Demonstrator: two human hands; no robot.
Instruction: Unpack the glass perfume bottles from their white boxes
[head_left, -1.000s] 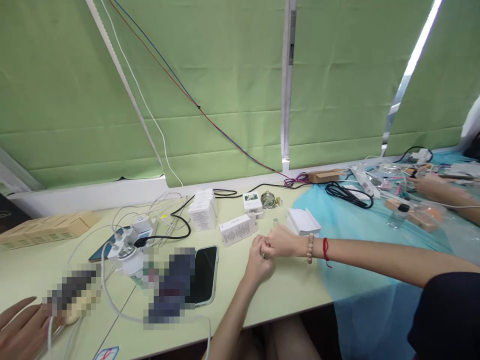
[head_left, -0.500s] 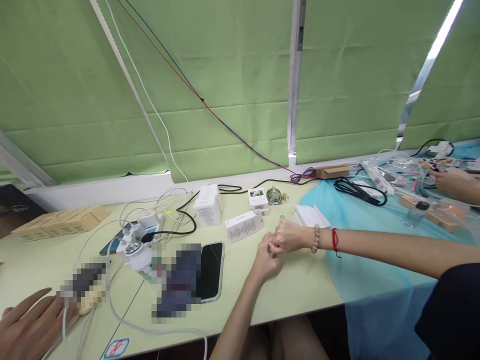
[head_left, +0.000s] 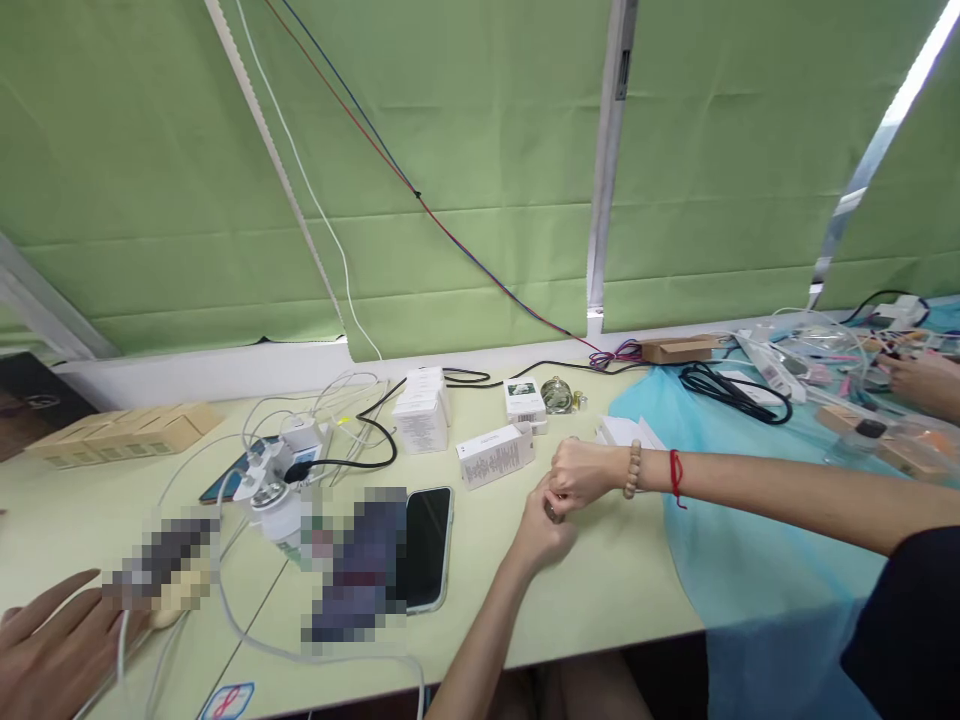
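My two hands meet above the pale green table (head_left: 600,590), just left of the blue cloth (head_left: 750,560). My left hand (head_left: 541,537) comes up from below with its fingers curled around a small dark, partly metallic object (head_left: 553,515). My right hand (head_left: 581,474), with a bead bracelet and a red string at the wrist, reaches in from the right and pinches the top of the same object. Most of the object is hidden by the fingers. A white printed box (head_left: 493,457) lies just to the left of my hands.
A phone (head_left: 427,545) lies face up left of my hands, beside chargers and a tangle of white and black cables (head_left: 330,440). Small white boxes (head_left: 421,408), a round glass bottle (head_left: 556,395) and cardboard boxes (head_left: 120,432) stand further back. Other people's hands are at bottom left (head_left: 45,650) and far right (head_left: 926,385).
The view has shifted, so everything sits a little further right in the picture. My hands stay joined on the small object, and my left fingers have shifted slightly around it.
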